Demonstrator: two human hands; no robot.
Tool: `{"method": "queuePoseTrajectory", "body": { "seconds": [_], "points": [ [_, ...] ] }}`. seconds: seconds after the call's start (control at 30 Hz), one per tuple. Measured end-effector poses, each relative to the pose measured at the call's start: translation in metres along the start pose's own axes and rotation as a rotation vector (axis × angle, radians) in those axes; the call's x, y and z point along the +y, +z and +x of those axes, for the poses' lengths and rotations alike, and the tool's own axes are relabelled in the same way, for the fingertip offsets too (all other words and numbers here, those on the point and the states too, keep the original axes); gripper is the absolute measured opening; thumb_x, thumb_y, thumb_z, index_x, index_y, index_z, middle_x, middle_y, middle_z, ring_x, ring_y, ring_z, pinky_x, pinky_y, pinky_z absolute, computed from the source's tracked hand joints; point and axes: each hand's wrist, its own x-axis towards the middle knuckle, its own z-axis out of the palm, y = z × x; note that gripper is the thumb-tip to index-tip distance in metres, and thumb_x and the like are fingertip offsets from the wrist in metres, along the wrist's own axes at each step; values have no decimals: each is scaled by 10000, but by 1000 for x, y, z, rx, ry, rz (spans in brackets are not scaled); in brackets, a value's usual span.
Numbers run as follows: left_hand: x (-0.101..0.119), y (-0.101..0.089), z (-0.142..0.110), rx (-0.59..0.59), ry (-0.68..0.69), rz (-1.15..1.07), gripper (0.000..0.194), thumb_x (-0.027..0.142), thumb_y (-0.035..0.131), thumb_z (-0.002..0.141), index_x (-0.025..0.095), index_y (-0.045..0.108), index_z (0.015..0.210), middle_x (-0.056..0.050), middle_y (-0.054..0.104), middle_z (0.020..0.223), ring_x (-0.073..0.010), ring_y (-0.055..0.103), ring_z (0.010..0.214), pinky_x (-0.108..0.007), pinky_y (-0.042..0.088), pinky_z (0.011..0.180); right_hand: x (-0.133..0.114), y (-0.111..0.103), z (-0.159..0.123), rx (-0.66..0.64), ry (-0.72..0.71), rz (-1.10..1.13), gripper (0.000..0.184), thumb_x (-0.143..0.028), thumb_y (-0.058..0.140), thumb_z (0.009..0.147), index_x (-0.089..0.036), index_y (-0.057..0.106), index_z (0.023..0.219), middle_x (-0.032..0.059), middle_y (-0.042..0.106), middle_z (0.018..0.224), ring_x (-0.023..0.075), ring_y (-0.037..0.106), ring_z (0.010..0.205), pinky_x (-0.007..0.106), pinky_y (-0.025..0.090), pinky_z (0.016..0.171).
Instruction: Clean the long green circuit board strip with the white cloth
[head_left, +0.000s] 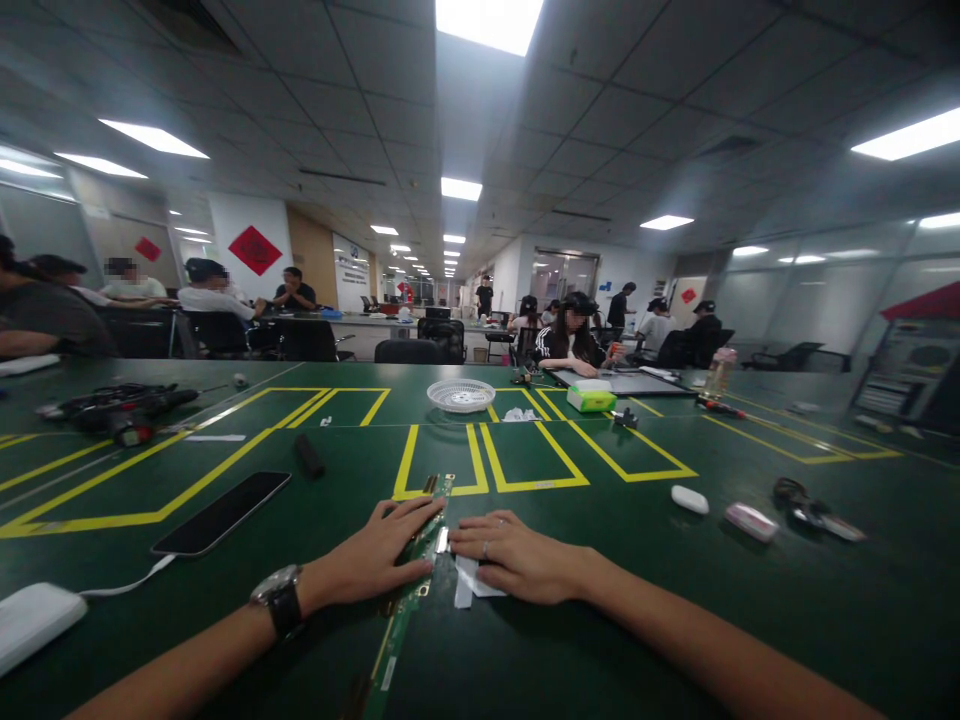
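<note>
Taped green table [570, 660] under office lights [491, 20], left hand [375, 553] and right hand [521, 560] at a circuit board [397, 632], fingers [412, 515] outstretched.

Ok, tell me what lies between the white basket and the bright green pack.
In the head view, crumpled white scraps and yellow markings lie between the white basket and the bright green pack.

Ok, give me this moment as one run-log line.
left hand: on green circuit board | right hand: beside board, over white slip | phone: at left, cabled to white block
</note>
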Motion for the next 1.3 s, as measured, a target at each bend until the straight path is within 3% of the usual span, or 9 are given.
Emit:
{"method": "queuePoseTrajectory", "body": {
  "seconds": [0.23, 0.37, 0.5, 0.57, 0.67, 0.8, 0.93, 1.07, 1.3],
  "points": [
    [2, -2, -1, 12, 6, -34, 753, 606, 461, 961, 335, 118, 1574, -41, 273, 1601, -336, 337, 1395, -500, 271, 1127, -8, -13, 16, 46, -24, -143, 353, -275, 426, 1002, -257, 558, 1329, 34, 557, 1415, 191, 369, 1396, 445, 166, 1157],
    [-2, 1, -1, 37, -53, -138, 695, 575, 399, 997, 342, 89, 1574, -23, 212, 1622, -308, 349, 1391, -482, 293, 1132, -8, -3, 26, 87, -61, -154, 411, -234, 424, 991, -208, 480, 1398, 74, 508, 1459, 173, 378, 1392, 404, 218, 1142],
    [-14, 8, 2, 178, -146, -298, 618, 539, 300, 1031, 285, 137, 1571, -47, 236, 1612, -277, 267, 1446, -486, 224, 1178, 0, 7, 27, 38, -116, -149, 446, -238, 406, 997, -199, 429, 1441, 78, 473, 1490, 170, 379, 1392, 368, 264, 1121],
    [-21, 12, 4, 248, -182, -342, 594, 536, 286, 1030, 260, 219, 1552, -69, 295, 1585, -280, 285, 1438, -495, 216, 1182, 9, 9, 25, 74, -31, -173, 422, -263, 377, 1010, -209, 465, 1419, 75, 494, 1472, 187, 419, 1364, 382, 292, 1099],
    [-25, 15, 7, 315, -195, -351, 571, 528, 290, 1026, 248, 296, 1524, -81, 365, 1541, -280, 338, 1408, -499, 230, 1177, 26, 9, 18, 153, 206, -256, 409, -309, 341, 1016, -214, 539, 1360, 81, 540, 1425, 227, 486, 1299, 410, 339, 1050],
    [-22, 12, 6, 315, -192, -351, 556, 523, 294, 1025, 262, 314, 1516, -79, 400, 1515, -285, 376, 1382, -505, 272, 1157, 58, 0, 3, 206, 578, -373, 403, -353, 339, 1001, -221, 628, 1249, 87, 598, 1346, 265, 532, 1220, 432, 363, 1003],
    [-22, 11, 4, 305, -191, -360, 547, 528, 294, 1029, 281, 309, 1516, -75, 397, 1515, -279, 394, 1371, -500, 289, 1150, 88, -14, -15, 253, 779, -415, 401, -305, 327, 981, -166, 670, 1134, 139, 636, 1242, 293, 565, 1131, 450, 385, 945],
    [-23, 12, 5, 281, -195, -349, 538, 526, 300, 1032, 290, 295, 1515, -67, 384, 1519, -273, 361, 1390, -520, 242, 1167, 103, -16, -26, 298, 886, -456, 348, -257, 368, 948, -160, 644, 1136, 141, 628, 1212, 289, 538, 1137, 439, 374, 944],
    [-14, 9, 3, 238, -135, -282, 528, 499, 326, 1036, 297, 284, 1522, -77, 375, 1523, -289, 370, 1374, -538, 274, 1143, 104, -5, -26, 324, 885, -493, 380, -299, 340, 978, -150, 608, 1203, 156, 592, 1256, 299, 500, 1180, 448, 348, 971]
  ]
}}
